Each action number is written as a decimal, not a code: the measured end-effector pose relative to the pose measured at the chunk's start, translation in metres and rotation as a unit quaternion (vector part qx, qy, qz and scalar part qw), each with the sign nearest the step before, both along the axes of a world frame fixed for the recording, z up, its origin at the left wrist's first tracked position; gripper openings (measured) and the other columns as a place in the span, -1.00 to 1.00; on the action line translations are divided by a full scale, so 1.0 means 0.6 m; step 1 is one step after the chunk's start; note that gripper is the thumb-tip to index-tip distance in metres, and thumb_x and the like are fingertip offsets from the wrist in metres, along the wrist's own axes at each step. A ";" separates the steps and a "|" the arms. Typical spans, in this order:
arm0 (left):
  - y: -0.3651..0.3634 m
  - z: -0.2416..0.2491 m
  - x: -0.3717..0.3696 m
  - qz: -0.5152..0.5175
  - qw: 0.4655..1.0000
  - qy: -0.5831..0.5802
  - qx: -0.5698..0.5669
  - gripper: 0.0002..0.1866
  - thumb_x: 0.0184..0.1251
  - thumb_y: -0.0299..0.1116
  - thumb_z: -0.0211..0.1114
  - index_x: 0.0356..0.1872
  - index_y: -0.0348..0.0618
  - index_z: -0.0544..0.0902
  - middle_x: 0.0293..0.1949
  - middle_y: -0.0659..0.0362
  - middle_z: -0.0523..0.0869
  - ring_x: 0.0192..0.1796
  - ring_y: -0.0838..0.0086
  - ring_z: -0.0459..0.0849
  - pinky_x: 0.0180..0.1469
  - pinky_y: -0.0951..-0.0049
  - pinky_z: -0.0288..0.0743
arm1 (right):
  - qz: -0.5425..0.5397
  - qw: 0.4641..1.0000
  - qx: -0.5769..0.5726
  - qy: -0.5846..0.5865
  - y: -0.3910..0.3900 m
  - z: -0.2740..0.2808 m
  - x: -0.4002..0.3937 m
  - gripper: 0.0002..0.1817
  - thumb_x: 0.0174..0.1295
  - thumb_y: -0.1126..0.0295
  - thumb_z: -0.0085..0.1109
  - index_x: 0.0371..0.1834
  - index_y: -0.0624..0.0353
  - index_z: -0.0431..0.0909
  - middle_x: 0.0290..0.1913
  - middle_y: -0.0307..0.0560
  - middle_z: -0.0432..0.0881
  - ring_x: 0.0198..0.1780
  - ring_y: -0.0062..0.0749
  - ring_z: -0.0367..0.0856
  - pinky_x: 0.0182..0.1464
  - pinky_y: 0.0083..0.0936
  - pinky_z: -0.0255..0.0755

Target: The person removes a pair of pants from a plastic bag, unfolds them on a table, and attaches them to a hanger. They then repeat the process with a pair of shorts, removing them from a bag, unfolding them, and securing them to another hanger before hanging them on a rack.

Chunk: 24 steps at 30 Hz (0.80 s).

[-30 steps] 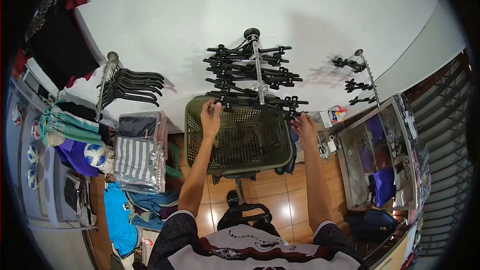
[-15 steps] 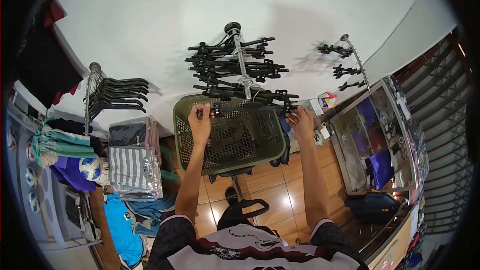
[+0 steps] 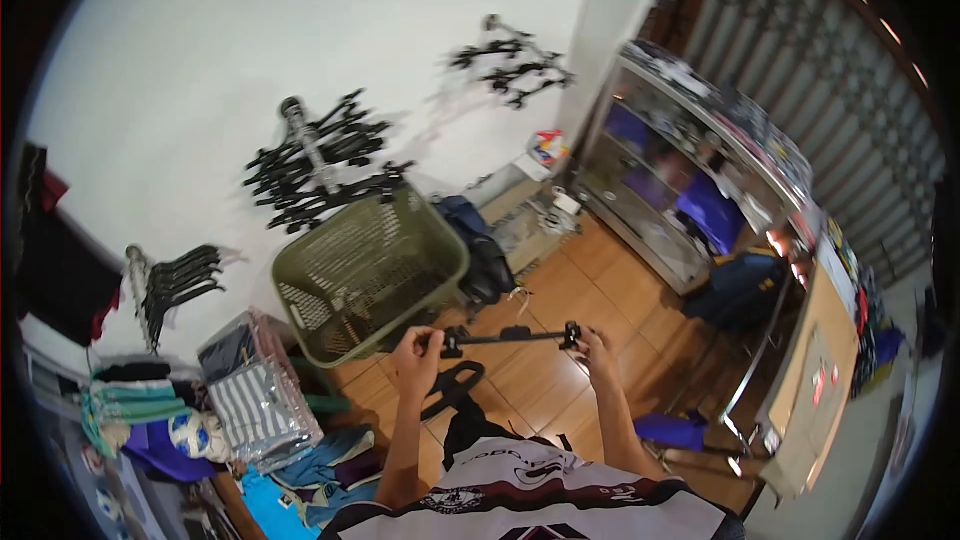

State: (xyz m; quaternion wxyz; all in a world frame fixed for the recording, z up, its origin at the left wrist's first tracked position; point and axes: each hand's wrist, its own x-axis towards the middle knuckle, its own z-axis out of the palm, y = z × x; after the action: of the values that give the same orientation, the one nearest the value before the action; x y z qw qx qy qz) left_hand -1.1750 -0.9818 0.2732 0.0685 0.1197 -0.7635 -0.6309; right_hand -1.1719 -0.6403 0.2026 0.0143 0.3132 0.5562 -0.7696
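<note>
A black clip hanger [image 3: 515,336] spans the gap between my hands, held level in front of my body with its hook pointing away. My left hand [image 3: 416,358] pinches the clip at its left end. At the other end, my right hand [image 3: 598,351] grips the right clip. Beyond them stands an olive-green plastic basket [image 3: 375,270] with perforated walls. On the wall above the basket, a metal rod [image 3: 305,140] carries several more black clip hangers [image 3: 350,135].
Folded clothes in plastic [image 3: 260,405] lie at the left, near black hangers on another wall rod [image 3: 180,280]. A glass display cabinet [image 3: 640,230] stands to the right. A wooden-topped table [image 3: 820,370] is at the far right. A dark bag [image 3: 480,250] sits beside the basket.
The hanger has come away from the wall rod and back toward my body, held in both hands. My view has turned to the right, bringing more of the cabinet and table in.
</note>
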 end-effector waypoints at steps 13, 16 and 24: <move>0.607 -0.042 0.205 -0.547 0.832 -0.029 0.091 -0.74 0.36 -0.46 0.46 -0.02 -0.27 0.61 -0.19 0.20 0.77 -0.17 0.58 0.73 -0.12 0.55 0.57 | -0.453 0.888 0.076 0.021 0.393 0.024 0.711 -0.74 0.40 0.28 0.37 0.01 0.18 0.61 -0.30 -0.20 0.70 -0.49 -0.66 0.57 -0.51 -0.71 0.36; 0.718 -0.035 0.229 -0.622 0.776 -0.032 0.101 -0.74 0.38 -0.45 0.43 -0.01 -0.28 0.61 -0.13 0.15 0.77 -0.15 0.53 0.75 -0.08 0.53 0.61 | -0.535 0.839 0.093 0.032 0.410 0.045 0.785 -0.71 0.41 0.28 0.36 0.06 0.19 0.60 -0.31 -0.19 0.70 -0.49 -0.66 0.57 -0.51 -0.71 0.36; 0.946 -0.042 0.289 -0.714 0.682 -0.073 0.138 -0.76 0.43 -0.44 0.40 0.01 -0.26 0.60 -0.19 0.17 0.76 -0.16 0.59 0.73 -0.13 0.58 0.58 | -0.655 0.746 0.120 -0.011 0.453 0.084 0.875 -0.66 0.45 0.28 0.31 0.18 0.18 0.53 -0.27 -0.12 0.74 -0.49 -0.66 0.59 -0.49 -0.70 0.35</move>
State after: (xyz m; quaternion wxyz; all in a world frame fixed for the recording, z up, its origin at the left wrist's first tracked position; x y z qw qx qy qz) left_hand -1.0014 -0.4139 0.2479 -0.4760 -0.4085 -0.5241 -0.5761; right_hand -0.6466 -0.3686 0.2531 -0.5249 0.6085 0.3022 -0.5128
